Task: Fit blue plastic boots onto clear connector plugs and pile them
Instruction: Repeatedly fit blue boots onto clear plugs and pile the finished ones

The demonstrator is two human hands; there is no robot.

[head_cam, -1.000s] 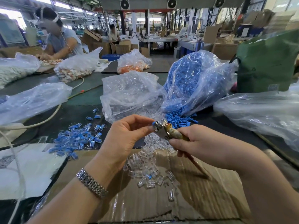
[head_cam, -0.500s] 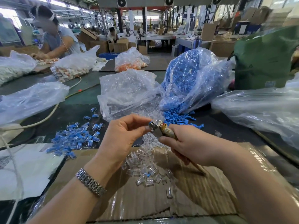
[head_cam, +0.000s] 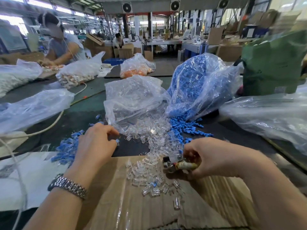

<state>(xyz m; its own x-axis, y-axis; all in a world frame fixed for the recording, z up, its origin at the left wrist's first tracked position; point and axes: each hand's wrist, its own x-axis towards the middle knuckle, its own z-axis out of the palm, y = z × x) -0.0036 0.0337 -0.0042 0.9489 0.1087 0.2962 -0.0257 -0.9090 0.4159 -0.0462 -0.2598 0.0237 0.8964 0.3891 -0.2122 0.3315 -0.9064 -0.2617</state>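
Blue-capped plug (head_cam: 117, 141) is sitting pinched in the left hand (head_cam: 95, 145), just beside the finished pile (head_cam: 66, 149) on the surface (head_cam: 79, 117). The right hand (head_cam: 211, 159) is gripping a small tool (head_cam: 180, 165) over loose clear plugs (head_cam: 149, 178) on cardboard (head_cam: 116, 205). Many plugs and boots (head_cam: 186, 128) are waiting, with both bags (head_cam: 199, 85) almost full, so I judge the work is far from finished.

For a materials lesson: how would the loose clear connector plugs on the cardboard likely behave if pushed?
The clear connector plugs look small and hard, so probably light and stiff. Loose on flat cardboard, they would likely slide and scatter rather than roll.
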